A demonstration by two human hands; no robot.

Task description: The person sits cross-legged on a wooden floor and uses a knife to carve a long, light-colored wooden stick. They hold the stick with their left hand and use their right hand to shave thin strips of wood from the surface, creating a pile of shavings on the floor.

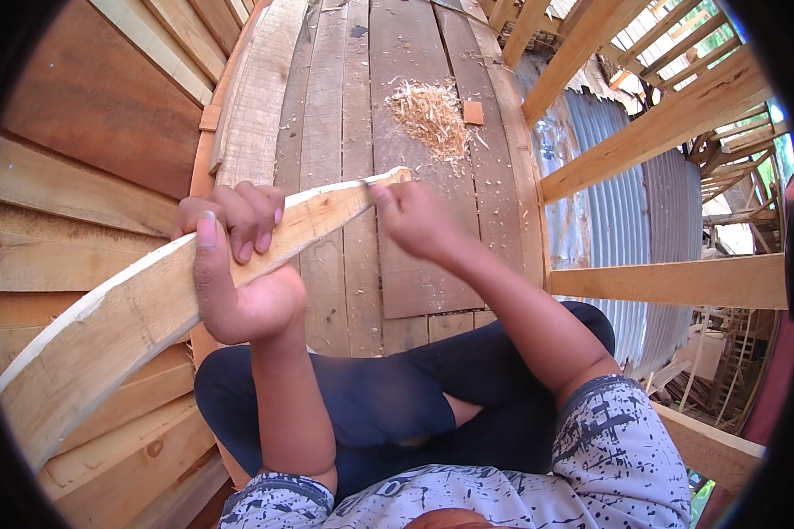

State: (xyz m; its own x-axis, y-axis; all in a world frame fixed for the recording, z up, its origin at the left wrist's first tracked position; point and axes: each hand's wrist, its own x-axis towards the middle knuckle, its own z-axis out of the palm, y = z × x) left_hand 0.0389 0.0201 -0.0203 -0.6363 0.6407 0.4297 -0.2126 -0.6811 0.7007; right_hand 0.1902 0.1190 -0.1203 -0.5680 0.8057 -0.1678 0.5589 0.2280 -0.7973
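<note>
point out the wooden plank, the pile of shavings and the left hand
wooden plank point(106, 326), head view, middle of its broad face
pile of shavings point(430, 115), head view, centre of the heap
left hand point(234, 256), head view, its middle

Pale rough-sawn wooden plank point(150, 304), weathered matt wooden floorboards point(353, 106), dry wood shavings point(430, 115), dull corrugated metal sheeting point(609, 203)

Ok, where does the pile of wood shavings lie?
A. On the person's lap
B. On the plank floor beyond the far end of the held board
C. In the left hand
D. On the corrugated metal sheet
B: the wood shavings lie on the plank floor, just past the tip of the held board where the right hand works.
</note>
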